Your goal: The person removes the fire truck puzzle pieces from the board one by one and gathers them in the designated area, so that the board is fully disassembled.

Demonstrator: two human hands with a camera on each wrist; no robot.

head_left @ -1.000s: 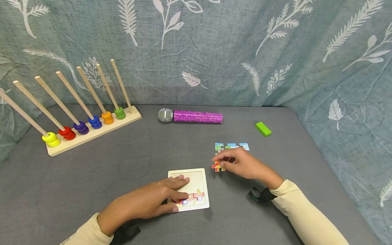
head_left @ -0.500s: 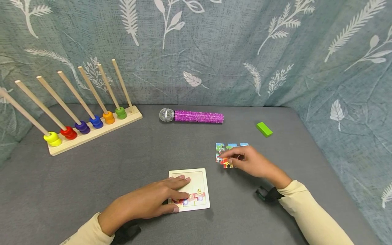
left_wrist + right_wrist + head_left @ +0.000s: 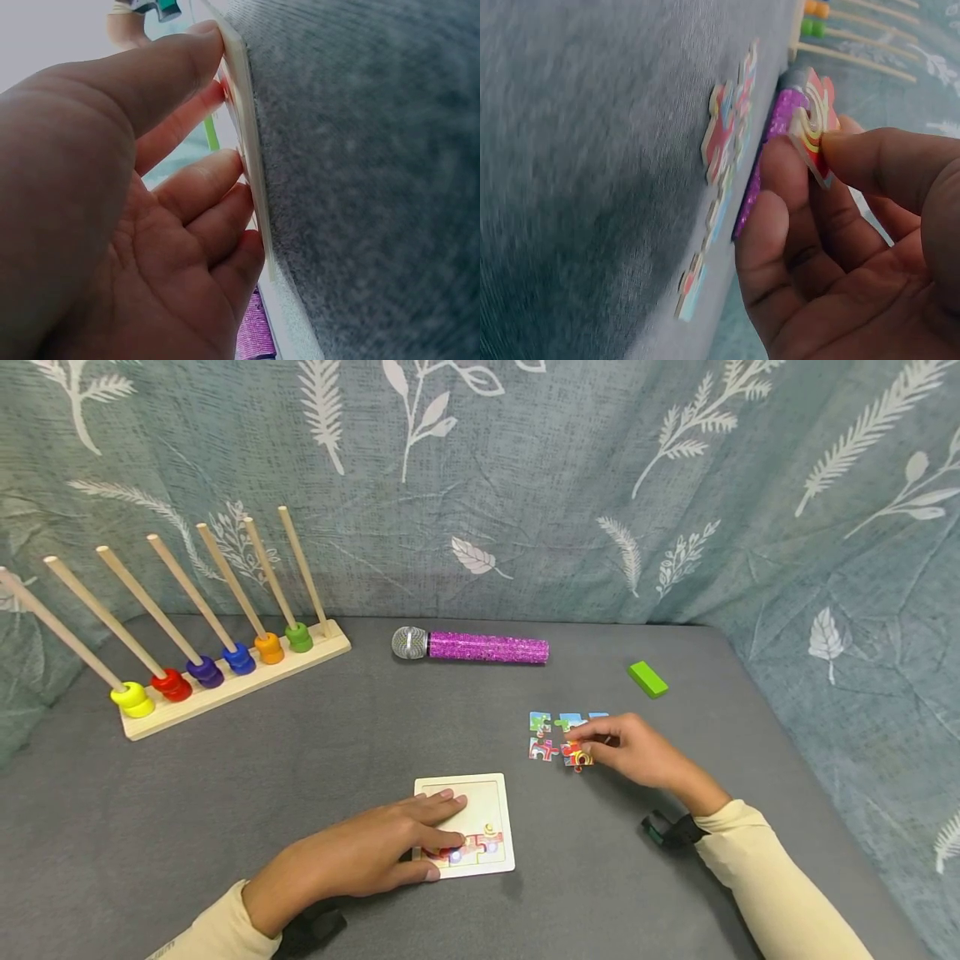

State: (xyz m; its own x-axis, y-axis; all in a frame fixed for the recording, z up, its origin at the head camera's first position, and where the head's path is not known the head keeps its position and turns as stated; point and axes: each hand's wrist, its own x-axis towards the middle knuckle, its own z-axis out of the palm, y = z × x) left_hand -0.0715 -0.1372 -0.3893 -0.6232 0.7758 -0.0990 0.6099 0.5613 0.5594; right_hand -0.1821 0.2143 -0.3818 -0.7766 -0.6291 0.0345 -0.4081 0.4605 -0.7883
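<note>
The shallow wooden tray (image 3: 485, 802) lay flat on the dark table (image 3: 360, 727) in front of you, and inside its frame a row of fitted pieces (image 3: 491, 843) along the near side showed part of a red vehicle; the rest of the inset that showed was plain wood, and your hand hid its left part, so the number of fitted pieces could not be told. Your left hand (image 3: 367, 847) was spread over the tray's left side, fingers extended, with fingertips and thumb resting on it. Your right hand (image 3: 637, 752) was closed to a narrow pinch, thumb and fingers holding a red puzzle piece (image 3: 814, 124) with yellow curves, raised off the table just above the loose pieces (image 3: 540, 722), which lay to the right of the tray and beyond it, partly hidden by your hand. At the far left, the wooden peg stand (image 3: 225, 692) carried beads in yellow, red, purple, blue, orange and green, one colour to a peg. The glittery purple microphone (image 3: 487, 647) lay farther back, and the green block (image 3: 648, 679) lay to the right of it. Compared with a second before, your right hand and its piece had shifted to the right, uncovering a loose piece at the left of the group, while your left hand and the tray had stayed where they were.
</note>
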